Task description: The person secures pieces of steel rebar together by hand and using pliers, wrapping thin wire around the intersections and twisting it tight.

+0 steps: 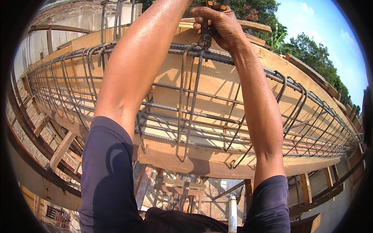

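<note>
My right hand is closed around a pair of dark pincers with orange marks on the handles. Their jaws point down and meet the top bars of a long rebar cage, where a stirrup crosses. Whether the jaws grip a tie wire is too small to make out. My left forearm reaches up across the cage and leaves at the top edge, so my left hand is out of sight.
Plywood formwork with a timber edge surrounds the cage, which runs far left and right. Vertical rebars rise at the back left. Below me are timber props at a lower level. A pale pole stands near my body.
</note>
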Action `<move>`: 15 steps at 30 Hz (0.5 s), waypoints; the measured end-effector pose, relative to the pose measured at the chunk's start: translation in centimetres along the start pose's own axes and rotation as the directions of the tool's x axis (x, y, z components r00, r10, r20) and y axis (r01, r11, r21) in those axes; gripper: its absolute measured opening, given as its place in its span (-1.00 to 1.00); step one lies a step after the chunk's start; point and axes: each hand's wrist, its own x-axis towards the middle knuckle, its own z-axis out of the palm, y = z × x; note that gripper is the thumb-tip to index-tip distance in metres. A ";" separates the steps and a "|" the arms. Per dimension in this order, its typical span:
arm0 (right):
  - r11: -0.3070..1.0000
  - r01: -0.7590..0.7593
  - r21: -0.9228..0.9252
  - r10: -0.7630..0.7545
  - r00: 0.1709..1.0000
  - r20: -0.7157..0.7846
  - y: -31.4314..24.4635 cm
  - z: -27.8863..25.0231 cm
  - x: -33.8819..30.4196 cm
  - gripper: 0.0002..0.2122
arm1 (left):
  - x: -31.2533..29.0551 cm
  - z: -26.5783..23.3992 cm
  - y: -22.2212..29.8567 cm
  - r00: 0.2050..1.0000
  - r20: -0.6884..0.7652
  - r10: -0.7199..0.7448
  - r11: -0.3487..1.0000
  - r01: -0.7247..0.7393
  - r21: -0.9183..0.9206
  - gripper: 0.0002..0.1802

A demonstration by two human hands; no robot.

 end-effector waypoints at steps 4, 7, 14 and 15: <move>0.955 0.068 -0.289 -0.146 0.956 -0.255 0.3 2.9 -0.3 -0.82 | 0.6 0.7 -0.7 0.749 -0.188 0.635 0.451 -0.162 0.878 -0.48; 0.834 0.237 -0.498 -0.429 0.847 -0.315 1.3 2.5 -0.8 -0.80 | -0.3 4.1 -0.5 0.854 -0.285 0.434 0.366 0.122 0.923 -0.42; 0.945 0.223 -0.240 -0.283 0.924 -0.258 -1.4 2.8 -1.9 -0.96 | -1.3 2.4 -0.2 0.993 0.111 -0.052 0.980 0.029 0.196 -0.31; 0.937 0.185 -0.296 -0.275 0.913 -0.302 -1.6 3.1 -2.0 -0.93 | -1.1 2.3 -0.3 0.980 0.187 -0.064 0.997 0.054 0.059 -0.30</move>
